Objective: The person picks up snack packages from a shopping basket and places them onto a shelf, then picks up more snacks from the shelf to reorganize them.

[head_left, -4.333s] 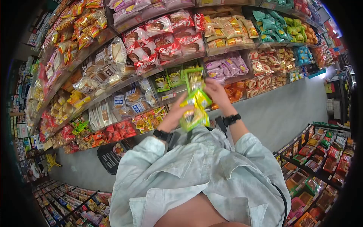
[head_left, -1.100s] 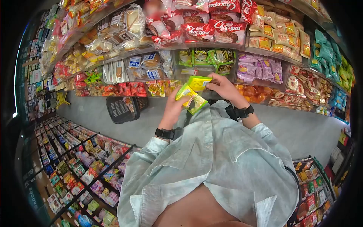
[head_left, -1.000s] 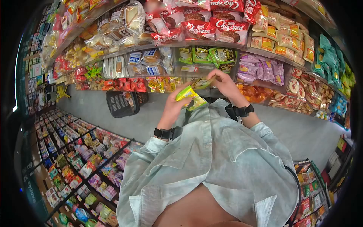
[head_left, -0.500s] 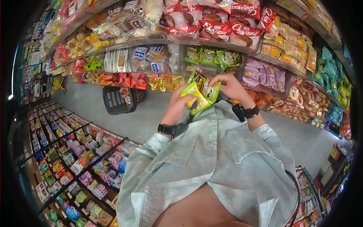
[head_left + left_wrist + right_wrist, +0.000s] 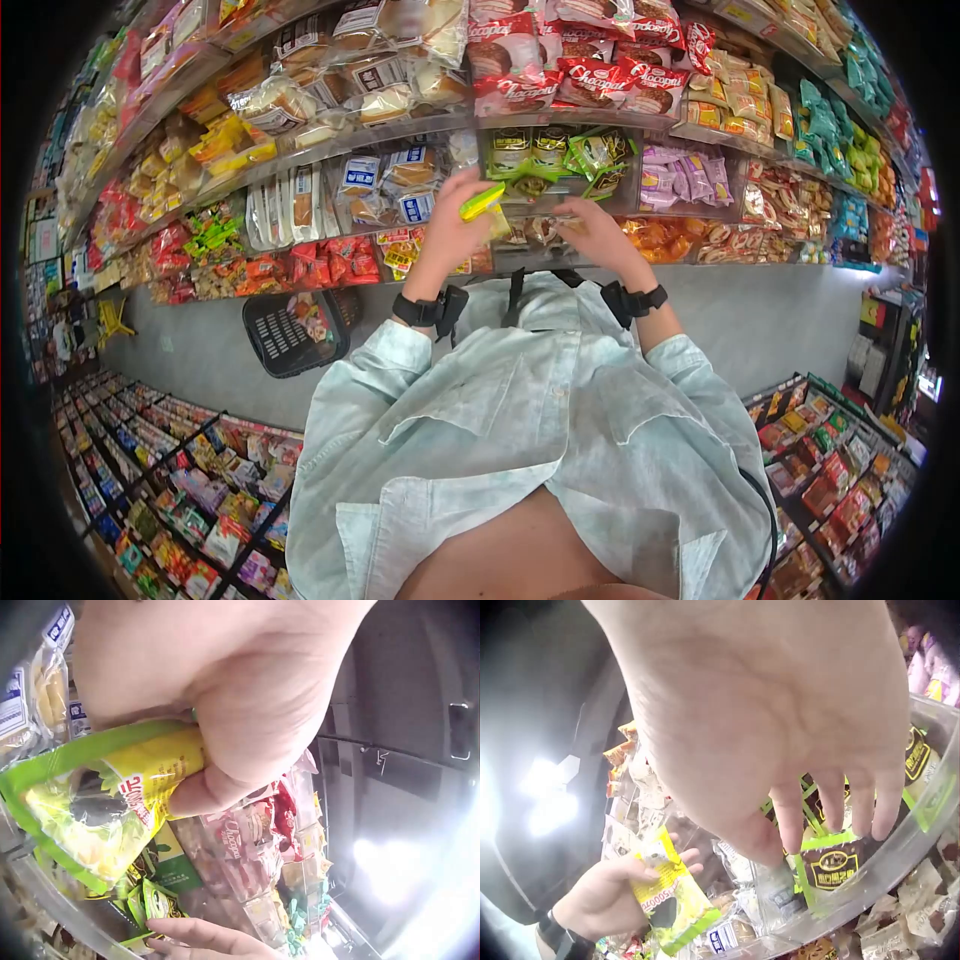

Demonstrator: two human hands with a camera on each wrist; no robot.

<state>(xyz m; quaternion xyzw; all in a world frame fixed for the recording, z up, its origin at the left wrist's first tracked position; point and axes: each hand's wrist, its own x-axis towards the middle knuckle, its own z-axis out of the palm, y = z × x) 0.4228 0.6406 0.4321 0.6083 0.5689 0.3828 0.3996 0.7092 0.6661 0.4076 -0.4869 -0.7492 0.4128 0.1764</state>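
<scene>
My left hand (image 5: 447, 232) pinches a yellow-and-green snack packet (image 5: 94, 817) by one end, its thumb over the printed side and its clear window facing out. The right wrist view shows that packet held beside the shelf bin. My right hand (image 5: 600, 235) reaches over the bin's front lip, fingers loosely extended downward and nothing gripped. Just under its fingertips in the right wrist view lies a green-edged black packet (image 5: 834, 870). More green-and-black packets (image 5: 600, 152) stand at the back of the same bin.
Red Chocopai packs (image 5: 600, 85) fill the shelf above. Purple packs (image 5: 685, 178) sit in the bin to the right and bagged bread (image 5: 385, 180) to the left. A black shopping basket (image 5: 280, 335) stands on the floor. The bin has a clear plastic lip (image 5: 919, 859).
My right hand has let go of the green-and-black packet it held half a second ago. My left hand has moved left and up with the yellow packet, apart from the right hand.
</scene>
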